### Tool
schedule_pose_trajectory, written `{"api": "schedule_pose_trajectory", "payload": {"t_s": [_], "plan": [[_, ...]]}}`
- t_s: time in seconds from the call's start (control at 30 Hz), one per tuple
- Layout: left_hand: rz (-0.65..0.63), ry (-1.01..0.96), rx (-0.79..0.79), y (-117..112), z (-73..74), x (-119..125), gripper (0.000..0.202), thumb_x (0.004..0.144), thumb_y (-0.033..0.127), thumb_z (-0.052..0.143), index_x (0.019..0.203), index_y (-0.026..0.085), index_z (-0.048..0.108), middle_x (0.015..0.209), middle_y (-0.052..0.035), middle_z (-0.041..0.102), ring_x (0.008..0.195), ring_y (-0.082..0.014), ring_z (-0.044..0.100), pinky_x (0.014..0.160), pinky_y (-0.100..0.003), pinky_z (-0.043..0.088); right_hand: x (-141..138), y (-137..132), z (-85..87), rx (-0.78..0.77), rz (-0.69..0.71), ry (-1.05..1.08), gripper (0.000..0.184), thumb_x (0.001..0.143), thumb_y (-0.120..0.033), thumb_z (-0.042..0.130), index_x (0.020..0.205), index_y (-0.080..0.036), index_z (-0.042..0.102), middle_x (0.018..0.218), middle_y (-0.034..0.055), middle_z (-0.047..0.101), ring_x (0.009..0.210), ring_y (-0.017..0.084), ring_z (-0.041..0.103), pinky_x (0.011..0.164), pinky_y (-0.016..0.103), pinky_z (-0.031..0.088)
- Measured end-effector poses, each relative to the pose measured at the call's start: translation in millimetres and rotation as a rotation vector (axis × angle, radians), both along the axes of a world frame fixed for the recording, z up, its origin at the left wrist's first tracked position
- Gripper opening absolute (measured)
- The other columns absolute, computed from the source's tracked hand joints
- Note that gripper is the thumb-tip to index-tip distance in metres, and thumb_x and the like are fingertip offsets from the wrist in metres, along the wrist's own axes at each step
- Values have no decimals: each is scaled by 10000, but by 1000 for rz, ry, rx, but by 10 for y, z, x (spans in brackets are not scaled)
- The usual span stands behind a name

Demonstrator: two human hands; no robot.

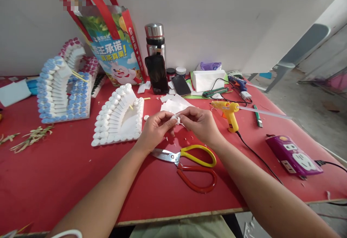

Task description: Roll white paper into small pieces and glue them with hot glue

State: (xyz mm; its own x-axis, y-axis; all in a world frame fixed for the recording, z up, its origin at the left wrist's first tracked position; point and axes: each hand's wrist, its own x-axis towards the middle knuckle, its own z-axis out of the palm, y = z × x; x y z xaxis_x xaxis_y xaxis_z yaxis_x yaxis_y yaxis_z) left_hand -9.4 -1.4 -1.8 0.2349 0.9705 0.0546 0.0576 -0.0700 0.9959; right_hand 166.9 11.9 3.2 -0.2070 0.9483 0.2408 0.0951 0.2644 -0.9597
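Observation:
Over the red table (54,180), my left hand (155,129) and my right hand (200,122) meet fingertip to fingertip, both pinched on a small white foam piece (175,118). Directly below them lie scissors (189,162) with one yellow and one red handle. A white stepped foam model (119,117) stands just left of my left hand. Flat white foam sheets (173,104) lie behind the hands. A yellow glue gun (229,113) stands to the right of my right hand, with a clear glue stick poking out of its back.
A blue-and-white stepped model (61,90) and a pink one (78,52) stand at the left. Along the wall are a printed bag (116,53), a steel flask (155,39), two phones (157,73), and a white box (207,79). A purple power strip (294,156) lies right. Dry stems (32,137) lie left.

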Motion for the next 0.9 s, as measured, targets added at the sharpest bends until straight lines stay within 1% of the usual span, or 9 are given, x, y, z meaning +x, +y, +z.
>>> {"api": "schedule_pose_trajectory", "payload": {"t_s": [0.17,0.4,0.6,0.73,0.9], "plan": [[-14,-3,33,8,-16,-6,262,883,431,659,902,170,652,724,9,590,573,-112,604,582,-239,530,22,-1,13,61,14,-40,105,835,-210,653,819,-135,724,658,-5,655,515,70,508,492,214,400],[-3,-9,47,21,-43,-11,267,884,439,658,885,172,657,717,13,595,564,-105,601,572,-232,520,39,-4,7,106,31,-81,116,859,-222,649,821,-140,721,711,10,668,559,81,533,527,226,424],[23,-5,47,26,-59,-12,250,879,417,673,886,167,662,705,20,604,548,-96,603,576,-224,513,60,18,-6,191,61,-147,137,899,-223,617,870,-146,726,778,28,664,628,101,554,570,245,433],[26,-7,48,31,-60,-5,252,872,409,681,864,160,650,677,26,599,530,-90,592,569,-219,507,80,23,-7,270,84,-205,141,911,-192,595,915,-157,731,798,34,658,694,121,571,617,258,440],[32,-9,37,34,-68,-2,246,861,397,691,839,161,626,647,31,592,507,-91,576,531,-219,496,89,3,-4,364,92,-284,162,905,-151,574,948,-158,730,794,37,644,684,123,548,616,265,420]]}}
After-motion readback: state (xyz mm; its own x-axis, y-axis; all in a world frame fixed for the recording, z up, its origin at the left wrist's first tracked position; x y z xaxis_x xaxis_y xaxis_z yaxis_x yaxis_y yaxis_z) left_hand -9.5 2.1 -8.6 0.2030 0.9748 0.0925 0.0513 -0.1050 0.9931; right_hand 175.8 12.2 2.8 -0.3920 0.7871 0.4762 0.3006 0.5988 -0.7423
